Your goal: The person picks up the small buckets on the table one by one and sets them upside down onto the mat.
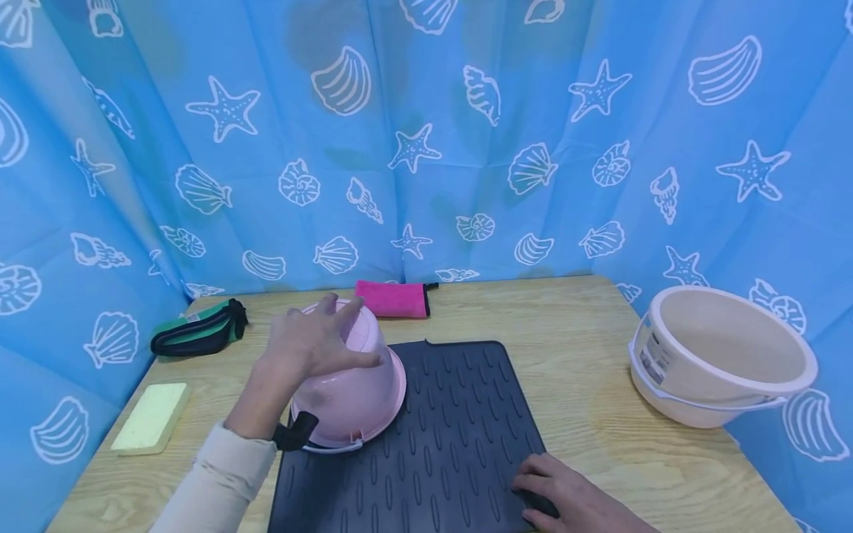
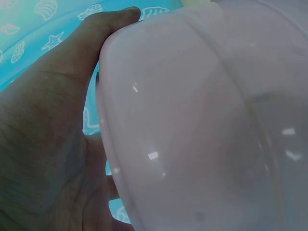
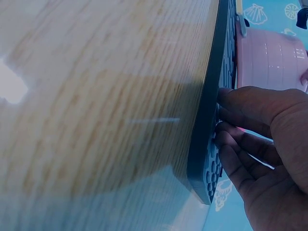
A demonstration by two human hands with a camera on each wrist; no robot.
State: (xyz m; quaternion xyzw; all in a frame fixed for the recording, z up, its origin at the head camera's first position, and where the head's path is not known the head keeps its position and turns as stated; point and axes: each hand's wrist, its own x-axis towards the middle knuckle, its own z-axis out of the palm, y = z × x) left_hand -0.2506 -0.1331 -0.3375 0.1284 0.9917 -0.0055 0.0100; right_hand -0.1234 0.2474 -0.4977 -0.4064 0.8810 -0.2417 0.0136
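Note:
A pink bucket stands upside down on a dark ridged drying mat, its handle lying low at the front. My left hand spans the bucket's upturned base, the thumb to the right and the fingers over the far side. Up close in the left wrist view, thumb and fingers curve around the edge of the base. Down at the mat's front right edge is my right hand. Its fingertips rest on the mat's surface in the right wrist view, and they hold nothing.
A cream bucket stands upright at the table's right. On the left lie a pale yellow sponge and a green and black pouch. A pink folded cloth or pouch is behind the mat. Blue shell-print curtains surround the wooden table.

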